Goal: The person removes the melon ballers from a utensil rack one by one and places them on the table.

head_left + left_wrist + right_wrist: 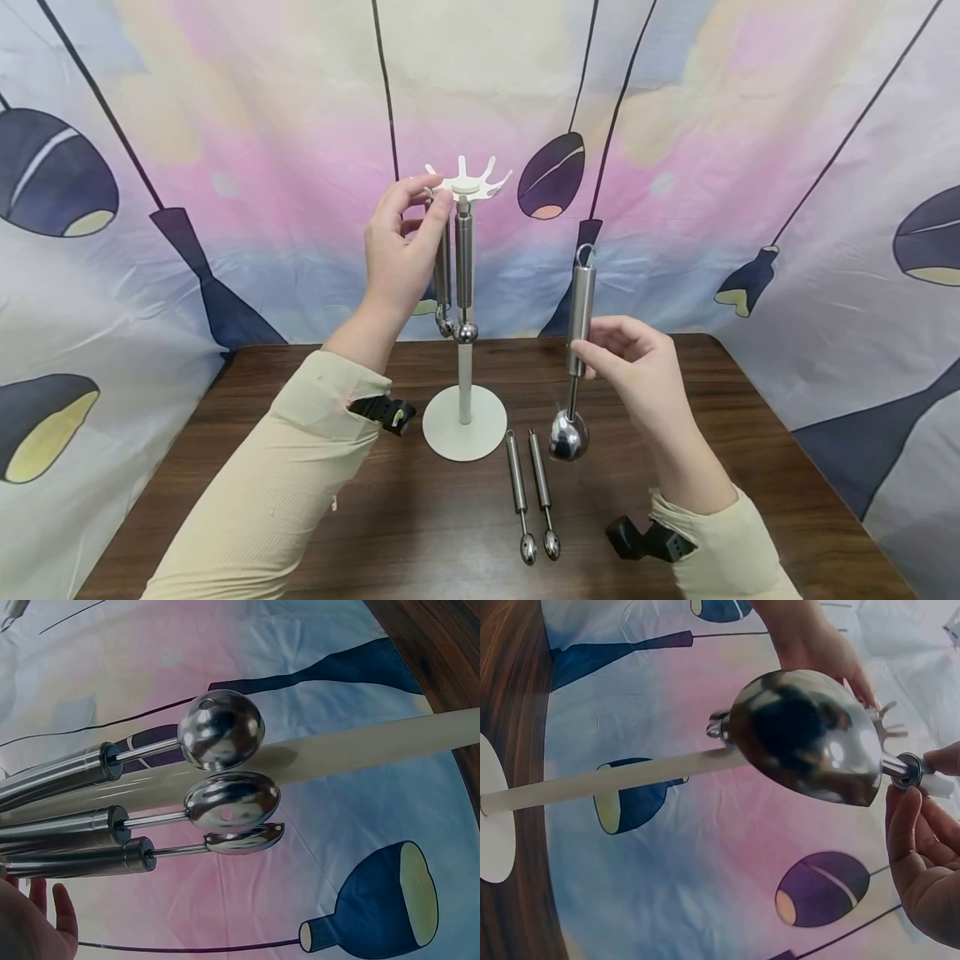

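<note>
"How far along is the hanging?"

"About half, I'd judge. Three scoops (232,796) are up at the white stand (465,371), whose base sits near the far edge of the tabletop (405,525). The left wrist view shows their three heads side by side."

"All properly hooked?"

"Can't say for each one. The left hand (399,250) is up by the hooks, thumb and fingers bent near the top of the leftmost handle. Whether they grip it or only touch it, I can't tell."

"And what's left?"

"One larger scoop (582,300), in the right hand (639,358): thumb and fingers closed on its lower handle. It's upright, bowl down, right of the stand and apart from it. Then two smaller scoops (517,487) lie side by side on the tabletop, untouched, closer to its near edge than the base is."
</note>
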Demonstrator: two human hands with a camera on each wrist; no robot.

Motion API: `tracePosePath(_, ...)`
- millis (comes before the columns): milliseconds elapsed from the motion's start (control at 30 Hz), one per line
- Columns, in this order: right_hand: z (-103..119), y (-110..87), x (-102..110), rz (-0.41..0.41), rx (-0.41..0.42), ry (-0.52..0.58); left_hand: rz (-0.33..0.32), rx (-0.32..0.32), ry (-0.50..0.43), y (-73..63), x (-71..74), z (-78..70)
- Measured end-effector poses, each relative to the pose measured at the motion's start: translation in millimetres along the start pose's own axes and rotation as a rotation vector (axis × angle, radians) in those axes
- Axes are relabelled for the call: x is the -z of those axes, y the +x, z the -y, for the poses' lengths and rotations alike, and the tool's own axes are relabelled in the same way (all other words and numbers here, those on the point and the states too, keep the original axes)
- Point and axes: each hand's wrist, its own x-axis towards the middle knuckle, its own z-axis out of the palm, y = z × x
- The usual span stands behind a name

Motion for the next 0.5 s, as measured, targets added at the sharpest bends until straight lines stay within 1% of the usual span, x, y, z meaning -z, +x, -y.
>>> tracePosePath(200, -12, -9.7, 7, -0.068, -0.029, 0.063, -0.006, -0.006, 0.004, -0.8, -1.3, -0.7)
tracePosePath(500, -39, -21.3, 17, -0.140, -0.092, 0.068, -0.026, -0.008, 0.016, -1.7, -2.6, -0.5)
